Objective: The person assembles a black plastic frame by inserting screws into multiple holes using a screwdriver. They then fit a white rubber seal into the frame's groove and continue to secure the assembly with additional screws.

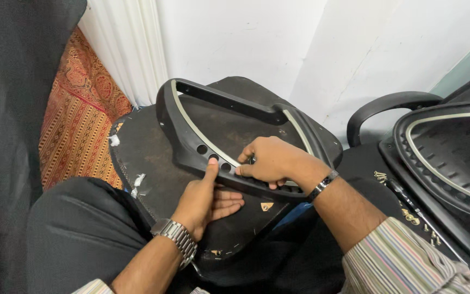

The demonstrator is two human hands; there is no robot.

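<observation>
I see a black plastic armrest (191,136), a loop-shaped chair part with a pale trim line along its inner edge and a row of round holes, lying on the upturned underside of a black seat base (148,152). My left hand (205,198) sits just below the armrest's lower bar; its thumb presses up against the bar beside the holes, while the fingers are loosely curled underneath, gripping nothing. My right hand (270,160) is clenched over the same bar a little further along, fingers wrapped around its edge; whether something small is pinched in them I cannot tell. A metal wristwatch (176,235) is on the left wrist and a dark bracelet (322,185) on the right, above a striped sleeve (403,261). Right of the armrest, well apart, stands a second chair (447,152) with its own armrest loop, and loose screws (409,215) lie near it. Left of the armrest, a patterned orange cloth (77,120) hangs beside white panelling (131,49).
</observation>
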